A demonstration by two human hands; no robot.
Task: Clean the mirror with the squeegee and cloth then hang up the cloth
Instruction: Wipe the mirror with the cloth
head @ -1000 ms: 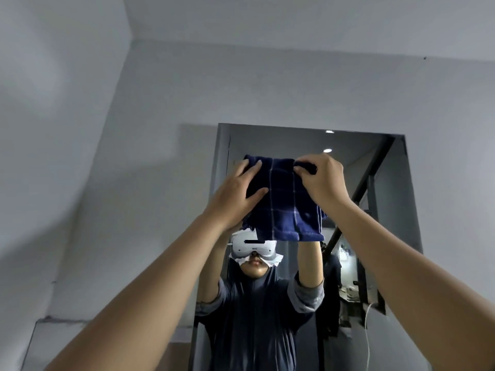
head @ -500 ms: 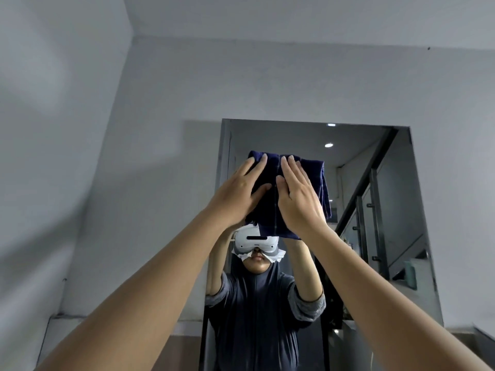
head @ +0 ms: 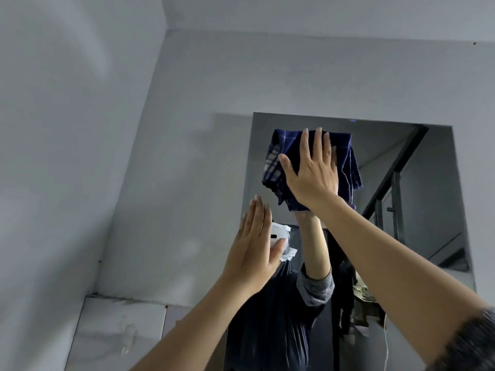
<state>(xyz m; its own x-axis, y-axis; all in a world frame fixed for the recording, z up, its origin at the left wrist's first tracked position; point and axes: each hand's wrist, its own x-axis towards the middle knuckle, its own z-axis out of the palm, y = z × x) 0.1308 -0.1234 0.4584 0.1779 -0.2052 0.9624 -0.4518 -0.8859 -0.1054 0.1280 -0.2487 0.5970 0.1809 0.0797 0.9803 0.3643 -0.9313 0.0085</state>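
A dark blue checked cloth is pressed flat against the upper part of the wall mirror by my right hand, palm on the cloth and fingers spread upward. My left hand is lower and to the left, off the cloth, flat with its fingers together, holding nothing near the mirror's left edge. No squeegee is in view. The mirror reflects a person with raised arms.
Grey walls surround the mirror, with a corner to the left and the ceiling above. White tiles start low on the left wall. The reflection shows a stair railing.
My left hand has let go of the cloth and dropped down to the left. My right hand has spread flat on the cloth and holds it against the glass alone.
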